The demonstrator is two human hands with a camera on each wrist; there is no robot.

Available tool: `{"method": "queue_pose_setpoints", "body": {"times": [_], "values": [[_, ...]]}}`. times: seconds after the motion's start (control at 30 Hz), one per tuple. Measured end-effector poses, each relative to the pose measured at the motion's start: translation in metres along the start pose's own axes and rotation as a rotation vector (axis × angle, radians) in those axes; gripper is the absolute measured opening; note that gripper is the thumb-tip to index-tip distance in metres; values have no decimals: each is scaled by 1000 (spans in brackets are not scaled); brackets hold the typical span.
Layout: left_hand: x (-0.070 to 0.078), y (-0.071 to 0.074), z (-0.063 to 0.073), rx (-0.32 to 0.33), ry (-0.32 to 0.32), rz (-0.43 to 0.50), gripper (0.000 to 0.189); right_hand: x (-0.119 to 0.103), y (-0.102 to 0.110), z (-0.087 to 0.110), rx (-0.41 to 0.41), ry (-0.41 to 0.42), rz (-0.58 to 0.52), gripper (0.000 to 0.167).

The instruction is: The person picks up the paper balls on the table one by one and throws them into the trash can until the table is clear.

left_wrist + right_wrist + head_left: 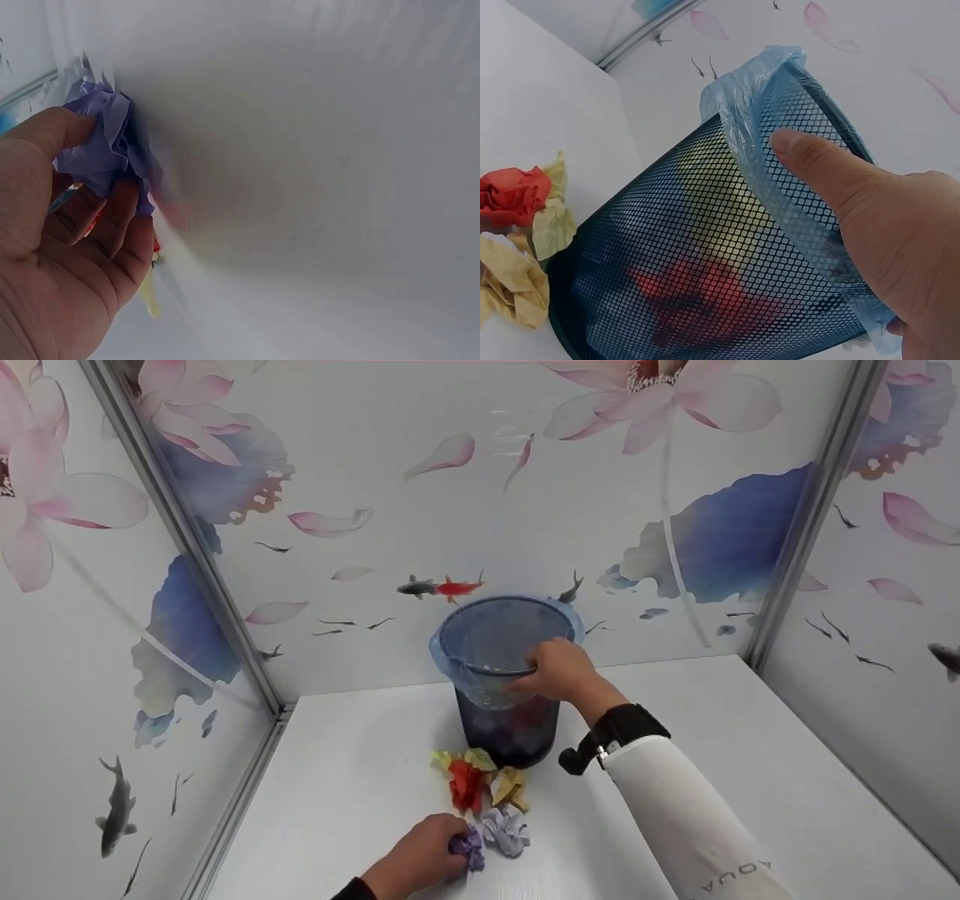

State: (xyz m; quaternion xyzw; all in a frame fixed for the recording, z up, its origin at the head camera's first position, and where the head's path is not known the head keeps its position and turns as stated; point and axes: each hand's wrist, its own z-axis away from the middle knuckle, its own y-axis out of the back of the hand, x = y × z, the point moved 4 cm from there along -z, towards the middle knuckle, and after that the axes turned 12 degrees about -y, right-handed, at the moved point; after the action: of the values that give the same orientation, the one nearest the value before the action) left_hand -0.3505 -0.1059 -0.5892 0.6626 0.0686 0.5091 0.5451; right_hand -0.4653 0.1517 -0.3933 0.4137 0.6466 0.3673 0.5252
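My left hand (pixel 424 851) pinches a crumpled purple paper ball (pixel 469 847) at the table, thumb on one side and fingertips on the other. In the left wrist view the purple paper (pixel 101 139) shows creased folds between the fingers. My right hand (pixel 559 671) grips the near right rim of a dark mesh wastebasket (pixel 652 217), its thumb (pixel 810 154) lying outside over the blue plastic liner (pixel 739 105). Red and yellow crumpled papers show through the mesh. Beside the purple ball lies a pale lilac paper ball (pixel 506 830).
In front of the basket lie a red paper ball (pixel 466 786), a tan-yellow one (pixel 509 787) and pale yellow paper (pixel 478 760). The white table (pixel 360 750) is walled on three sides by panels with printed lotus and fish, joined by metal posts (pixel 184 532).
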Motion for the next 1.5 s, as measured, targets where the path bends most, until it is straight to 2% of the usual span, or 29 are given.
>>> {"method": "queue_pose_setpoints", "body": {"times": [0.43, 0.6, 0.73, 0.97, 1.03, 1.17, 1.27, 1.4, 1.5], "values": [[-2, 2, 3, 42, -20, 30, 8, -1, 0, 0, -21, -7, 30, 62], [-1, 8, 8, 73, -9, 32, 9, -1, -1, -1, -20, -12, 31, 63], [3, 18, 13, 127, -27, 28, 9, -2, -1, -1, -28, -14, 21, 63], [24, 55, 19, 206, -37, 36, 10, 0, -1, -2, -21, -7, 17, 60], [32, 69, 18, 237, -82, -3, 9, 1, -1, -3, -17, -6, 19, 61], [49, 98, 17, 344, -193, -127, 8, 1, 0, -3, -9, 5, 25, 61], [63, 120, 17, 405, -252, -200, 7, 1, 0, -4, -3, 9, 25, 61], [85, 148, 12, 437, -288, -255, 4, 0, 0, -3, -7, 3, 26, 59], [101, 167, 4, 477, -306, -287, 4, 0, 0, -2, -14, -6, 17, 58]]}}
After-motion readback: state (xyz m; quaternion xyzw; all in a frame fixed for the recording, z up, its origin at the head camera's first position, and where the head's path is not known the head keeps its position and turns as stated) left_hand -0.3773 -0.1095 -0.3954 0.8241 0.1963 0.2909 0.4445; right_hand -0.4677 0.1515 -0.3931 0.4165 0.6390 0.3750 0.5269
